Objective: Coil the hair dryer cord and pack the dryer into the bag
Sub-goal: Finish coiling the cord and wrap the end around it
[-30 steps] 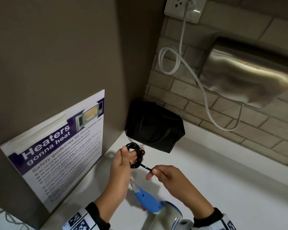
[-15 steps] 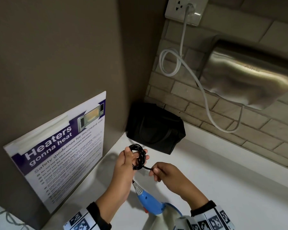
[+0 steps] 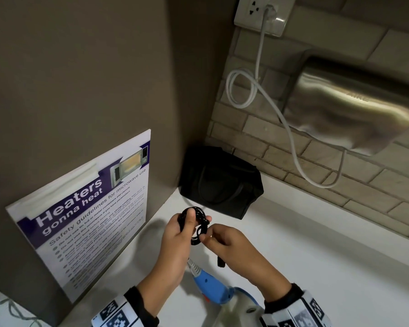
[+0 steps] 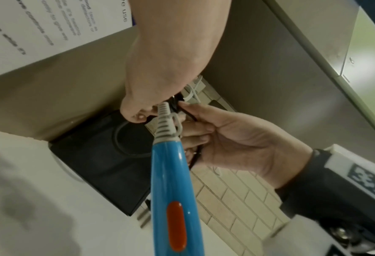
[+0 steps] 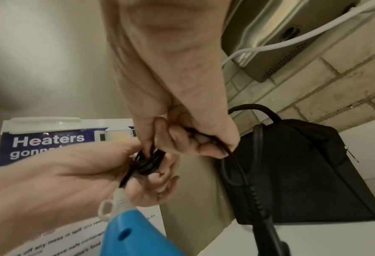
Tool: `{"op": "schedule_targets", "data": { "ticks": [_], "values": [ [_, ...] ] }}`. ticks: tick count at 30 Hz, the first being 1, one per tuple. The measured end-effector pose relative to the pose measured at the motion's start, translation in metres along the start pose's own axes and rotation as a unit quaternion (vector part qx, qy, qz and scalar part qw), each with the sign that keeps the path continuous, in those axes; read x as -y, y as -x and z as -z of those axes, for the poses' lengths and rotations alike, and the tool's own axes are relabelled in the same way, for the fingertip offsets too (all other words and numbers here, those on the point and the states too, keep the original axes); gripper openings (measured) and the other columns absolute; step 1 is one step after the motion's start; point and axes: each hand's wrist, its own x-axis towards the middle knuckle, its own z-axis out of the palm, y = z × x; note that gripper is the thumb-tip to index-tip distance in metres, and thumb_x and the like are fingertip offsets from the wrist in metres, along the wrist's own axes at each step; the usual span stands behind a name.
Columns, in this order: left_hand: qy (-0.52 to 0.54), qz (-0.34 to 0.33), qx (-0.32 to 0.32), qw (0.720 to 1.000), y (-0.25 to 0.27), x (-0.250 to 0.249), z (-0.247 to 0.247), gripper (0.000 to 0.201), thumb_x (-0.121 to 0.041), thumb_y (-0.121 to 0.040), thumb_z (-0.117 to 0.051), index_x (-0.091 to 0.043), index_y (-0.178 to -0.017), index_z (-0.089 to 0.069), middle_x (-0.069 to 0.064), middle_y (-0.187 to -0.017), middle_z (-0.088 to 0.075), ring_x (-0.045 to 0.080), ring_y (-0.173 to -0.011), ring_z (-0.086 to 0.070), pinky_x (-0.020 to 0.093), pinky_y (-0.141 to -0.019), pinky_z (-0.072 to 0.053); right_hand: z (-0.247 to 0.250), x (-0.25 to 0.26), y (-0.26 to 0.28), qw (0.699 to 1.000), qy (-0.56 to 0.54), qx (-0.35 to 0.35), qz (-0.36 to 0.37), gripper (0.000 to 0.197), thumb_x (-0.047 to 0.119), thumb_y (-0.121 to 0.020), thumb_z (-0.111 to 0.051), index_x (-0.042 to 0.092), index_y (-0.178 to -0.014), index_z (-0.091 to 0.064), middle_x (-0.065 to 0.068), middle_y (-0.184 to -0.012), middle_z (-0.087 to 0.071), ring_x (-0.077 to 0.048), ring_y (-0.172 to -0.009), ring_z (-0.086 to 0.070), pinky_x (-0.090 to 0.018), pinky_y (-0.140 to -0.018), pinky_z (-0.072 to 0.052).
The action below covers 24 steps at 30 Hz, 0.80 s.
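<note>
My left hand (image 3: 187, 226) grips a small coil of black cord (image 3: 200, 224) above the white counter (image 3: 316, 267). My right hand (image 3: 210, 238) is close against the coil and pinches the cord's last stretch, with the black plug (image 3: 221, 263) hanging below it. The hair dryer's blue handle (image 3: 208, 286) hangs under both hands, and its pale body sits at the bottom edge. In the left wrist view the blue handle (image 4: 171, 181) shows an orange switch. In the right wrist view the coil (image 5: 148, 162) sits between both hands. The black bag (image 3: 220, 182) stands in the corner behind them.
A microwave safety poster (image 3: 87, 208) leans against the brown wall on the left. On the brick wall hangs a steel hand dryer (image 3: 354, 109), whose white cable (image 3: 291, 138) runs to a socket (image 3: 262, 13).
My right hand has moved left, up to the coil, taking up the straight stretch of cord. The plug now dangles below it. The left hand still holds the coil.
</note>
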Motion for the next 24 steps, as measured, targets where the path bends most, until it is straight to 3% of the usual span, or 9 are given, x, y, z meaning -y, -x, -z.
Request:
{"op": "schedule_targets", "data": {
  "ticks": [2,6,7,9,11,14,19,21,24],
  "values": [
    [-0.006,-0.006,-0.004,1.0,-0.002,-0.001,0.002,0.042,-0.047,-0.084,-0.053,-0.007,-0.096,-0.064,0.002,-0.086,-0.077,0.02,-0.082,-0.073,0.033,-0.082,-0.053,0.0,0.0,0.003,1.0,-0.004,0.012,0.011,0.027,0.033,-0.095,-0.053,0.009,-0.088,-0.063,0.002,-0.056,-0.038,-0.018,-0.055,-0.04,-0.04,-0.055,-0.037],
    [0.018,-0.003,-0.025,1.0,-0.005,-0.005,0.006,0.034,-0.037,-0.091,-0.052,-0.005,-0.095,-0.063,0.007,-0.082,-0.077,0.024,-0.078,-0.074,0.034,-0.073,-0.058,0.0,-0.003,0.008,0.998,-0.05,0.03,0.022,0.025,0.034,-0.097,-0.049,0.025,-0.094,-0.072,-0.027,-0.078,-0.053,-0.026,-0.057,-0.044,-0.042,-0.058,-0.047],
    [0.026,-0.001,-0.032,0.999,-0.006,-0.007,0.007,0.035,-0.039,-0.091,-0.052,-0.006,-0.094,-0.063,0.007,-0.082,-0.077,0.025,-0.077,-0.074,0.036,-0.076,-0.057,0.001,-0.005,0.01,0.998,-0.044,0.028,0.023,0.026,0.033,-0.097,-0.048,0.027,-0.091,-0.073,-0.024,-0.078,-0.055,-0.023,-0.057,-0.045,-0.035,-0.06,-0.045],
    [0.041,0.002,-0.047,0.998,-0.007,-0.01,0.008,0.036,-0.041,-0.09,-0.053,-0.007,-0.094,-0.062,0.009,-0.081,-0.076,0.028,-0.074,-0.074,0.038,-0.08,-0.054,0.003,-0.009,0.015,0.999,-0.004,0.024,0.031,0.029,0.032,-0.098,-0.048,0.027,-0.083,-0.072,0.0,-0.067,-0.059,-0.007,-0.055,-0.043,-0.018,-0.062,-0.04],
    [0.056,0.008,-0.055,0.997,-0.006,-0.012,0.008,0.036,-0.04,-0.089,-0.055,-0.006,-0.093,-0.062,0.012,-0.08,-0.076,0.029,-0.071,-0.074,0.036,-0.076,-0.055,0.004,-0.014,0.017,0.998,0.048,0.015,0.025,0.03,0.032,-0.098,-0.047,0.029,-0.078,-0.069,0.014,-0.065,-0.059,-0.004,-0.058,-0.045,-0.012,-0.062,-0.036],
    [0.071,0.023,-0.047,0.996,-0.003,-0.013,0.005,0.037,-0.04,-0.089,-0.055,-0.005,-0.093,-0.063,0.013,-0.08,-0.076,0.028,-0.071,-0.074,0.031,-0.071,-0.055,0.003,-0.03,0.011,0.988,0.155,-0.017,0.019,0.032,0.03,-0.098,-0.046,0.025,-0.074,-0.067,0.011,-0.065,-0.057,-0.006,-0.061,-0.047,-0.012,-0.063,-0.035],
    [0.016,0.014,-0.03,0.999,-0.001,-0.014,0.001,0.041,-0.046,-0.091,-0.049,-0.008,-0.091,-0.064,0.002,-0.079,-0.077,0.017,-0.081,-0.073,0.035,-0.09,-0.05,0.001,-0.052,-0.002,0.966,0.25,-0.063,-0.017,0.028,0.01,-0.092,-0.047,0.026,-0.07,-0.057,0.011,-0.077,-0.057,-0.007,-0.071,-0.05,-0.009,-0.064,-0.034],
    [0.004,0.015,-0.029,0.999,0.0,-0.016,0.002,0.044,-0.05,-0.09,-0.048,-0.01,-0.092,-0.064,-0.003,-0.079,-0.077,0.012,-0.091,-0.07,0.032,-0.093,-0.044,0.002,-0.061,-0.008,0.964,0.249,-0.084,-0.046,0.029,0.009,-0.092,-0.048,0.027,-0.073,-0.06,0.01,-0.08,-0.057,-0.008,-0.069,-0.051,-0.011,-0.065,-0.037],
    [-0.008,0.017,-0.037,0.999,0.002,-0.016,0.002,0.048,-0.052,-0.09,-0.046,-0.008,-0.09,-0.066,-0.008,-0.078,-0.077,0.007,-0.096,-0.064,0.022,-0.081,-0.037,0.005,-0.068,-0.013,0.977,0.148,-0.115,-0.099,0.031,0.012,-0.094,-0.051,0.026,-0.071,-0.065,0.0,-0.079,-0.067,-0.016,-0.071,-0.064,-0.022,-0.073,-0.051]
  ]
}}
